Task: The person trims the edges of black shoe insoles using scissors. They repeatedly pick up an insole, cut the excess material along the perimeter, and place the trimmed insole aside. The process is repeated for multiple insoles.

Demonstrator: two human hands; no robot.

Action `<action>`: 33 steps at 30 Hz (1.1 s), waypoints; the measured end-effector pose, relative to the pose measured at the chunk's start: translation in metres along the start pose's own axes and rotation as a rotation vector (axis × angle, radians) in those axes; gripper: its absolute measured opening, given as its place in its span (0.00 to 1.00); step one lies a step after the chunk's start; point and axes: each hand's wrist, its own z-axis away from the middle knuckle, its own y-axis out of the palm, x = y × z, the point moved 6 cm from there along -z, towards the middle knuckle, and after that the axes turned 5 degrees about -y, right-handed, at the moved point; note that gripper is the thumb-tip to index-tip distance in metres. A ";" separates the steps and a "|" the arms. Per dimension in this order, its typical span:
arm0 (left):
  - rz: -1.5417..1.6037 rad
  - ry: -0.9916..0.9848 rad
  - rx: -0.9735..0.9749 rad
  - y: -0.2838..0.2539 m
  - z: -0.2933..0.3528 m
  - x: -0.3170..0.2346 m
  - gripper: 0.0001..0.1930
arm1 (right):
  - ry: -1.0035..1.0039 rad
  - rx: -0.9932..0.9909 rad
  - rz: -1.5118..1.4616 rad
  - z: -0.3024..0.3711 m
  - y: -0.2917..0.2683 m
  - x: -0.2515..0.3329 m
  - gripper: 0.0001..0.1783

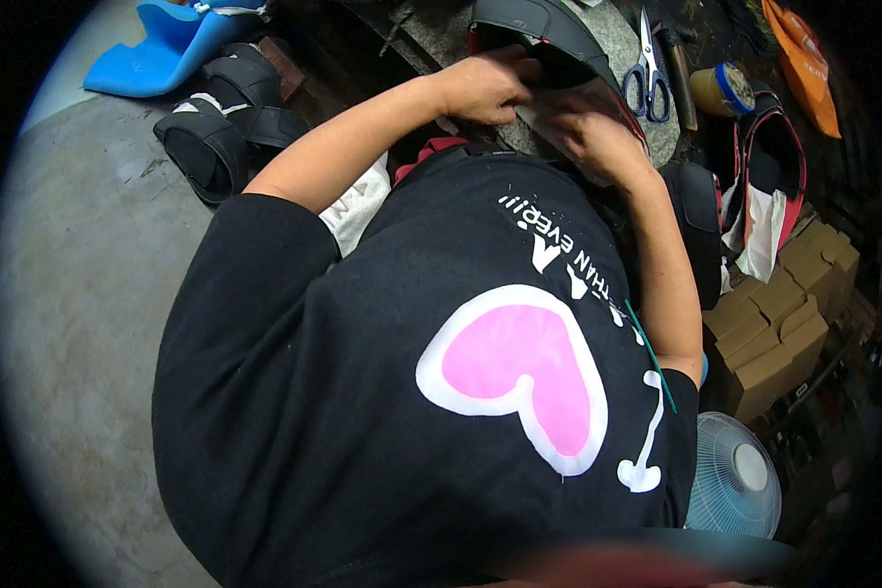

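Note:
My left hand (485, 86) presses on a dark flat leather-like piece (568, 93) lying on a grey stone slab (617, 44), fingers curled over its edge. Just to the right of it, my right hand (593, 137) pinches the same piece. A black curved shoe part (539, 24) lies just beyond both hands. My black shirt with a pink heart (519, 367) fills the lower middle of the view and hides my lap.
Blue-handled scissors (647, 78) and a tape roll (723, 90) lie right of the slab. Black sandals (220, 122) and blue foam (171, 44) sit at upper left. Cardboard boxes (774, 328) and a small fan (735, 485) stand at right. Red-trimmed black shoe uppers (769, 162) lie nearby.

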 end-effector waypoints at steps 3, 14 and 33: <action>0.099 -0.055 0.023 -0.004 0.001 0.007 0.14 | -0.028 -0.009 -0.004 0.000 -0.003 0.005 0.17; -0.051 0.008 -0.031 -0.002 0.009 -0.005 0.08 | -0.071 -0.006 -0.028 -0.004 -0.003 0.002 0.18; -0.270 0.150 0.083 0.003 -0.002 -0.014 0.10 | 0.063 0.043 -0.049 -0.005 0.000 -0.008 0.19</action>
